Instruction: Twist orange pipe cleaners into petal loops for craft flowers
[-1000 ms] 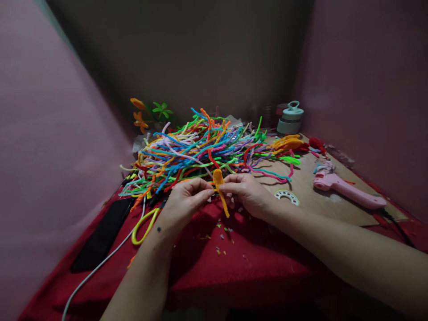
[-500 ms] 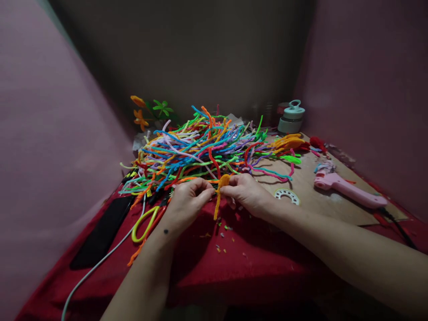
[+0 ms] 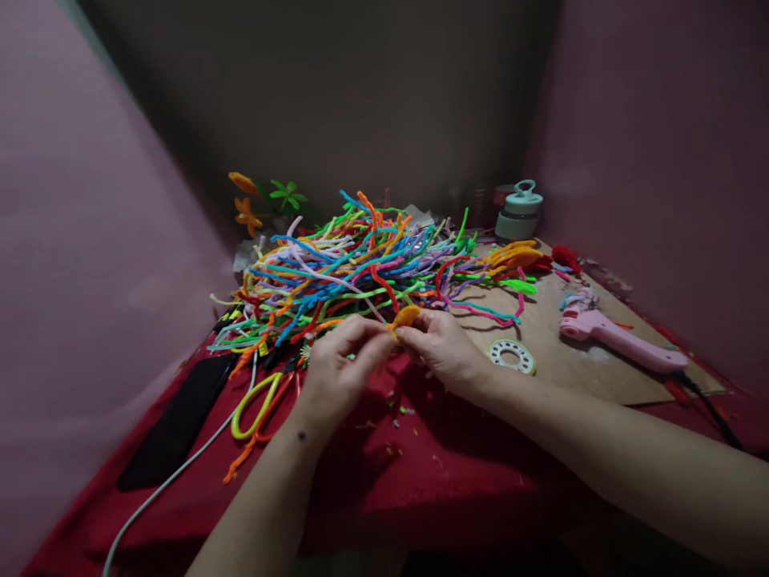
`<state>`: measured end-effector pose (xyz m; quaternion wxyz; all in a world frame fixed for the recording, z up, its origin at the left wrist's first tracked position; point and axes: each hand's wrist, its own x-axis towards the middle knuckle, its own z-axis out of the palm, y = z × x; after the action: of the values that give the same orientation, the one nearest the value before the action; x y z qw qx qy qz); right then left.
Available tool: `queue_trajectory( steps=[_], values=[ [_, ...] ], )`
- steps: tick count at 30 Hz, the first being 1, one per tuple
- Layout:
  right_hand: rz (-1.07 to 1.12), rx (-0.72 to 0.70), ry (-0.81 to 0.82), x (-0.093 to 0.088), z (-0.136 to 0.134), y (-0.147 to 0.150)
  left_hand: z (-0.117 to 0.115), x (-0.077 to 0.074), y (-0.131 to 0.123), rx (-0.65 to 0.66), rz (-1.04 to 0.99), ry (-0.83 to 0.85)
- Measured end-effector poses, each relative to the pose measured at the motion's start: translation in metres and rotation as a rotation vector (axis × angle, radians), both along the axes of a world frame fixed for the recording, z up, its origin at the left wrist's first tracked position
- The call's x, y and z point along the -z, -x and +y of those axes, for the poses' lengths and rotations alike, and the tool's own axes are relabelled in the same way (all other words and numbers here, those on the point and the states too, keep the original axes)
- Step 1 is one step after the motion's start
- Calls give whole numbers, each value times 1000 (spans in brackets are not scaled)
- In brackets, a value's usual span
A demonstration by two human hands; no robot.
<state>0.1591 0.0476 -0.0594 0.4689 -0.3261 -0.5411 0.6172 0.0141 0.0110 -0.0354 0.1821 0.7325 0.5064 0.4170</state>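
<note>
Between my two hands, in the middle of the view, is an orange pipe cleaner piece (image 3: 406,316) with a looped, petal-like upper part. My left hand (image 3: 345,361) pinches its left end between thumb and fingers. My right hand (image 3: 448,349) pinches it from the right, the thumb lying over its lower part. Both fingertips nearly meet, and the piece's lower end is hidden by them. Just behind my hands spreads a heap of many-coloured pipe cleaners (image 3: 336,272).
Left of my arm lie yellow-handled scissors (image 3: 255,406), a black phone (image 3: 177,421) and a white cable (image 3: 180,473). At right, a brown board (image 3: 606,373) bears a white ring (image 3: 512,357) and a pink glue gun (image 3: 625,338). A mint jar (image 3: 520,215) stands behind.
The orange piece has tilted rightward, and its tail, which hung down below my fingers, no longer shows. My left hand has moved right, closer to my right fingertips.
</note>
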Motion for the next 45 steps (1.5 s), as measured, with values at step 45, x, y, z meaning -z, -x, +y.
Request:
queue_trajectory(
  steps=[45],
  values=[
    [126,-34,-7,-5,0,-3,4,2,2,-81,-335,168]
  ],
)
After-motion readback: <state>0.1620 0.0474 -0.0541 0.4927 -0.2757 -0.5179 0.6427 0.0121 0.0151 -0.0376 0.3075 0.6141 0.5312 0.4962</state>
